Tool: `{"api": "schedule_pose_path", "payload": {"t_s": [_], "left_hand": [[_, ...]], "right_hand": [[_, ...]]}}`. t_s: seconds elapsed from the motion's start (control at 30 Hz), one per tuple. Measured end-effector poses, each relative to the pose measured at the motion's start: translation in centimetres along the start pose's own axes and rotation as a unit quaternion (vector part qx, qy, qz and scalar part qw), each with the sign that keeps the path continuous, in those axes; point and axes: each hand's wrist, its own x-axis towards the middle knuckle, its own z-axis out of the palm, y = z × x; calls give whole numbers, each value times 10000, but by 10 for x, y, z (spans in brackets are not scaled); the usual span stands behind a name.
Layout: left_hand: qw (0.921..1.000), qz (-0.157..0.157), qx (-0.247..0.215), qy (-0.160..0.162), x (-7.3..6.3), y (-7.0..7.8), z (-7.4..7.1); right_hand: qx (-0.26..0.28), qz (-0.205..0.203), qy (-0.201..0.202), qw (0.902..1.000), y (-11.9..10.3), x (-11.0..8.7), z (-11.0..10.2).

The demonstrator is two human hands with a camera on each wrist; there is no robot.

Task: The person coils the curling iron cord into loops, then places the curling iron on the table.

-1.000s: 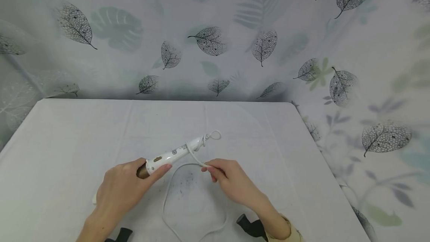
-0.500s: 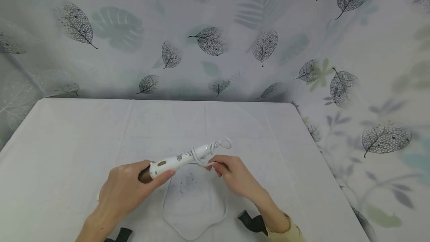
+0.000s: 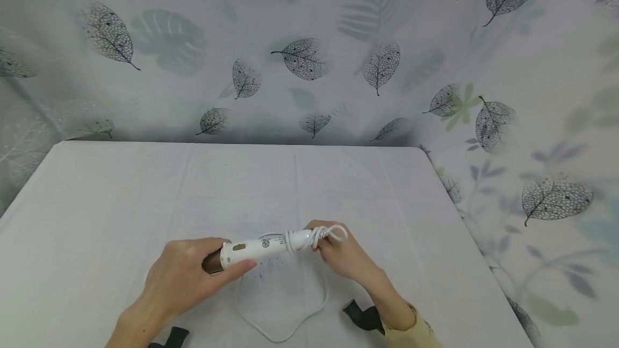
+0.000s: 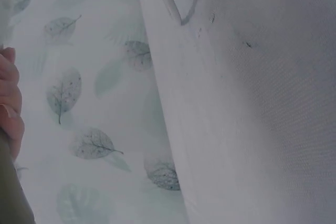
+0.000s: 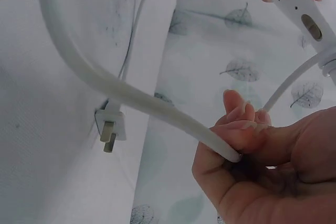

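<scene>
My left hand [image 3: 186,270] grips a curling iron [image 3: 266,250] round its brown barrel, thumb along the white handle. The handle points right, nearly level, above the table. White cord [image 3: 290,240] is looped round the handle's far end, with a small loop sticking out beyond it. Behind that end is my right hand [image 3: 345,254], partly covered by the handle and cord in the head view. In the right wrist view, the right thumb and fingers pinch the cord [image 5: 142,103]. Left fingers [image 4: 9,98] show at the edge of the left wrist view.
A two-pin plug [image 5: 108,129] lies on the table in the right wrist view. The slack cord [image 3: 275,340] hangs in a curve between the hands. Black wrist straps [image 3: 362,317] sit at the lower edge. Leaf-patterned cloth [image 3: 300,58] rises behind the white table [image 3: 145,176].
The curling iron has shifted right and toward me and turned more level. My right hand has passed behind the handle's end with the cord. The slack loop has shortened.
</scene>
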Motion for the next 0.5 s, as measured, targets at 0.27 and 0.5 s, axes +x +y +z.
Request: {"api": "schedule_pose_path", "payload": {"t_s": [0.27,0.5], "left_hand": [[9954,710,-623,-131,-1,-1,3],[9899,1019,-855,-487,-3,0,4]], "right_hand": [[-551,-909,15,9943,4,1,3],[-683,-485,-64,9965,0,0,4]]}}
